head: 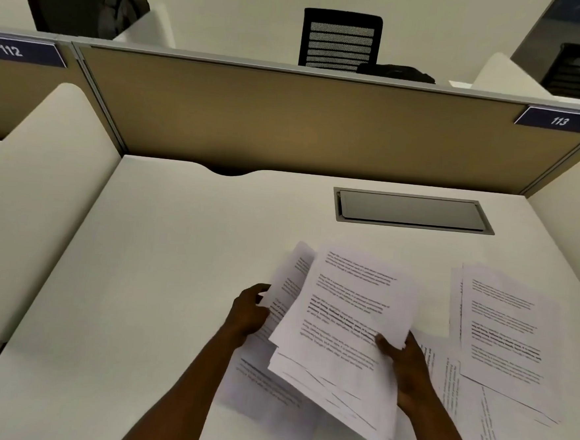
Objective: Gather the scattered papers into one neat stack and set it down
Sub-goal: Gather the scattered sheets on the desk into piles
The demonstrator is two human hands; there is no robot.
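Both the left hand [248, 311] and right hand [405, 362] grip the fanned bundle [339, 329] at nine and three o'clock; its light, floppy sheets will likely slip.

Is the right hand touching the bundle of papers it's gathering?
Touching. The head view shows the right hand with its thumb pressed on the top sheet of the held bundle, fingers behind its right edge.

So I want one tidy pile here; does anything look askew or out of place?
Yes. The bundle held by the left hand and right hand is fanned, its edges misaligned. Loose sheets lie crooked on the desk to the right, another under the bundle.
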